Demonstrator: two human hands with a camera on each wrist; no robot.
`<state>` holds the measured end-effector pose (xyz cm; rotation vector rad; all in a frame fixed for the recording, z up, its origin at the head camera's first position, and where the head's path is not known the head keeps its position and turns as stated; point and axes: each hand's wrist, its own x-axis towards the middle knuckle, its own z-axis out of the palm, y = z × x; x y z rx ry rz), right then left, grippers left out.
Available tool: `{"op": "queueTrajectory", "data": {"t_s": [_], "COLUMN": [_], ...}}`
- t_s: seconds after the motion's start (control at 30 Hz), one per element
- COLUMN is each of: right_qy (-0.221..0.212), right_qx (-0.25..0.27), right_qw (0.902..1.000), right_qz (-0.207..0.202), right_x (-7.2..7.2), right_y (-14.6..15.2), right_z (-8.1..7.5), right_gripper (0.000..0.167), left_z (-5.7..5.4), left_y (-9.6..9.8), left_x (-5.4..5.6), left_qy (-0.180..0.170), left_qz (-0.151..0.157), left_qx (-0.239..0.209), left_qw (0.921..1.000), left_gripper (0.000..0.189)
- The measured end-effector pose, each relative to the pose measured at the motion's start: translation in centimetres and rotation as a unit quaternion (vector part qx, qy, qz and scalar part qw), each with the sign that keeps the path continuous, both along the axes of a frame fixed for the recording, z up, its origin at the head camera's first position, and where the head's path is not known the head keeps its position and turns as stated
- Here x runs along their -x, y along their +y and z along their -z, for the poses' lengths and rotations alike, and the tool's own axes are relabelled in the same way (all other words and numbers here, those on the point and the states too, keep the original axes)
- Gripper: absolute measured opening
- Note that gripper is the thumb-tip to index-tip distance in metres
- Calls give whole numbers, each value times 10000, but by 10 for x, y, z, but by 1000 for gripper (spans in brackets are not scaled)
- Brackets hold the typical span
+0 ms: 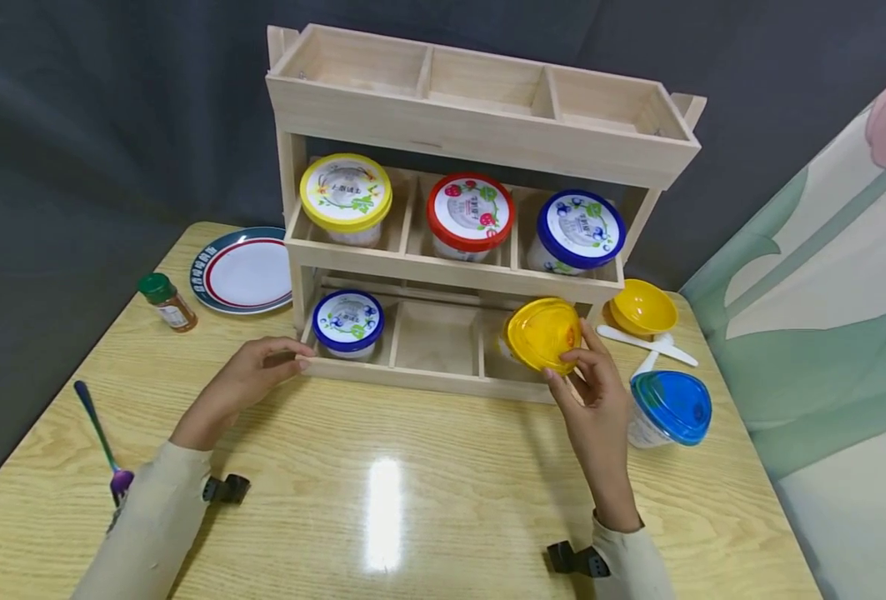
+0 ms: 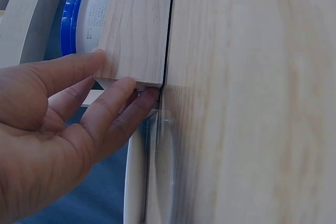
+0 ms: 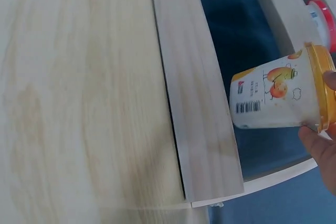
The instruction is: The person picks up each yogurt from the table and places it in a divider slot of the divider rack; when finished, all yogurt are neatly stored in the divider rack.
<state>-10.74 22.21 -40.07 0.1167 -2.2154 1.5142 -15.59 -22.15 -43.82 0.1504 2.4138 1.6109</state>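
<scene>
At the lowest tier's right compartment, my right hand (image 1: 595,392) holds a yellow-lidded tub (image 1: 543,335) by its lid, thumb at the near edge. The right wrist view shows this tub tilted, with orange fruit pictures and a barcode on its white side (image 3: 275,95). My left hand (image 1: 255,373) rests its fingertips against the lower left corner of the wooden shelf (image 1: 427,382). Close up, its fingers (image 2: 113,100) touch the end of the front board (image 2: 137,30). A blue-lidded tub (image 1: 348,323) sits in the lowest left compartment, beside that hand.
The middle tier holds yellow-lidded (image 1: 346,198), red-lidded (image 1: 471,215) and blue-lidded (image 1: 579,231) tubs. To the right are a yellow bowl (image 1: 643,308), white plastic cutlery (image 1: 648,344) and another blue-lidded tub (image 1: 670,407). A plate (image 1: 243,271), spice jar (image 1: 167,302) and fork (image 1: 99,429) lie left.
</scene>
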Motion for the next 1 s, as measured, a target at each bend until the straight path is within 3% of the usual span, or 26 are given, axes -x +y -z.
{"op": "queueTrajectory", "data": {"t_s": [0.43, 0.83, 1.0], "right_qy": [-343, -569, -720], "right_qx": [-267, -798, -1057], "right_qw": [9990, 9949, 9913], "right_qz": [-72, -241, -296], "right_x": [11, 28, 27], "right_y": [2, 6, 12], "right_z": [19, 20, 17], "right_gripper": [19, 19, 32], "left_z": [-1, -2, -2], "left_y": [0, 2, 3], "left_x": [0, -1, -1], "left_qy": [-50, 2, -18], "left_qz": [-43, -18, -16], "left_qx": [-27, 31, 55], "left_qw": [10000, 10000, 10000], "left_gripper": [30, 29, 29]}}
